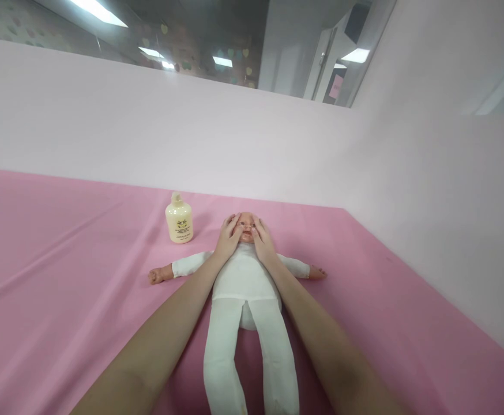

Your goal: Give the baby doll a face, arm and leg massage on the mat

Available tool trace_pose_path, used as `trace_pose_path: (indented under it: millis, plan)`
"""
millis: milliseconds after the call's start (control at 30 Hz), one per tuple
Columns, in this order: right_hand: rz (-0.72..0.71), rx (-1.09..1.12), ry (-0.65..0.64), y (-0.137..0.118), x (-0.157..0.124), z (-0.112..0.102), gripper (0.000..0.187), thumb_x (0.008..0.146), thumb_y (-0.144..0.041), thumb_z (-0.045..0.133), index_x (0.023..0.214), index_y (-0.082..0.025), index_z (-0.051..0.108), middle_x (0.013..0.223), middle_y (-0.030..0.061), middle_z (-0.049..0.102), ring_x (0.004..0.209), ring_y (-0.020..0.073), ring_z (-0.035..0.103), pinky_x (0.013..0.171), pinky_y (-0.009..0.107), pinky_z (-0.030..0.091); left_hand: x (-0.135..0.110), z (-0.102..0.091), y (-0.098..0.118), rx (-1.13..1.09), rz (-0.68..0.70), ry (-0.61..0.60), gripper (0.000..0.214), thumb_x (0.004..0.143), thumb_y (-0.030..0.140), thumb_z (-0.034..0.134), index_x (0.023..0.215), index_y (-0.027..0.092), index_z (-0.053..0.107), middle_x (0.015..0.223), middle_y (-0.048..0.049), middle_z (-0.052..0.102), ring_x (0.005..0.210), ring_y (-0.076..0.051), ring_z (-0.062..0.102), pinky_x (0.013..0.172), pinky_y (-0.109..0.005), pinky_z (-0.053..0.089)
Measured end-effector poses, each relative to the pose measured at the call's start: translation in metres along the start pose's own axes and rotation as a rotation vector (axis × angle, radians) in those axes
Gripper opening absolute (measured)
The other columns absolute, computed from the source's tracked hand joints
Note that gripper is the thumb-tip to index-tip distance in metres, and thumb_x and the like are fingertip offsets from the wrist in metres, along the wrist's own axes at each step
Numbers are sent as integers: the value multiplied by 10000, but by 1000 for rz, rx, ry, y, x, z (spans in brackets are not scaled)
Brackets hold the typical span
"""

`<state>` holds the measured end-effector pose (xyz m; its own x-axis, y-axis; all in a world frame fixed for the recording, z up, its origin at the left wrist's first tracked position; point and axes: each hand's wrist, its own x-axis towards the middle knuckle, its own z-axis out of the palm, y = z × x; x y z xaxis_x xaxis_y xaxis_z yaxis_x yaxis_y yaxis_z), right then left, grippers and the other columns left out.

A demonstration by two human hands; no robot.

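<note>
Cupping the doll (243, 276) at its cheeks, left hand (228, 236) and right hand (263, 240) open.
Its body runs straight away from me, head farthest.

Seeming a baby-care training rm: doll (243, 276) lying on pink-clothed counter (61, 259), pale partitions (148, 127) standing behind, ceiling lights (98, 11) glowing upper left.

Pink-sheeted bed (61, 259): doll (243, 276), lotion bottle (179, 219)
</note>
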<state>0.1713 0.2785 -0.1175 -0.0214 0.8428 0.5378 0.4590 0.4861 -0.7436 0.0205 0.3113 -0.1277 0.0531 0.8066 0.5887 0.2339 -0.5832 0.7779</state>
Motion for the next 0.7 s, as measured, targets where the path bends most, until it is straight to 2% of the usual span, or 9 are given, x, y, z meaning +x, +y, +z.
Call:
trace_pose_path:
  millis: [333,700]
  plan:
    - [9,18,-16,0,0,0,598,953,-572,297,1432,-235,418,1540,16,327,1466,199,184,1215,412,126,0,-1,3,20,38,-24,409,939,340,448,1328,260,545,1416,-68,432,1364,-204,364,1176,-397,260]
    - [7,24,-19,-4,-2,-1,566,949,-571,320,1413,-270,445,1537,4,334,1468,202,180,1210,422,139,0,-2,6,5,38,-25,402,933,343,455,1312,263,564,1415,-63,432,1362,-208,368,1177,-395,261]
